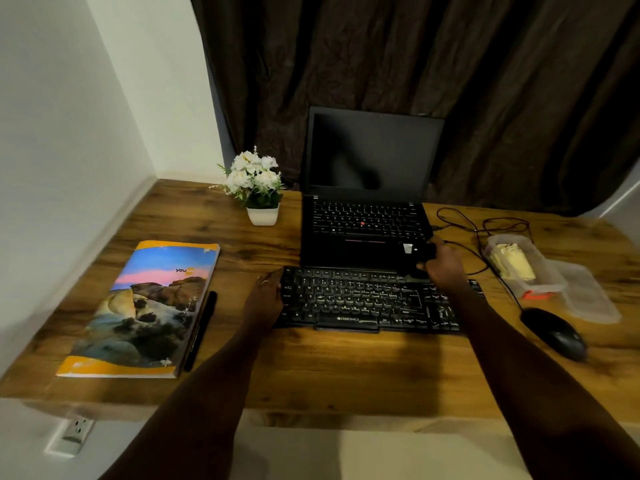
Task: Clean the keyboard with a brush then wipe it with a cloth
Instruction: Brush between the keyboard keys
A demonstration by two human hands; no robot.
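A black external keyboard (367, 301) lies on the wooden desk in front of an open laptop. My left hand (265, 294) grips the keyboard's left end. My right hand (445, 263) is curled round a dark brush (417, 252) with a pale band, held over the keyboard's far right edge by the laptop's palm rest. A yellow cloth (512, 263) sits in a clear plastic container to the right.
The open laptop (367, 202) stands just behind the keyboard. A black mouse (554, 332) and its cable lie at the right, beside the clear container (550, 277) and its lid. A book (145, 308), a pen (201, 330) and a potted flower (258, 188) are at the left.
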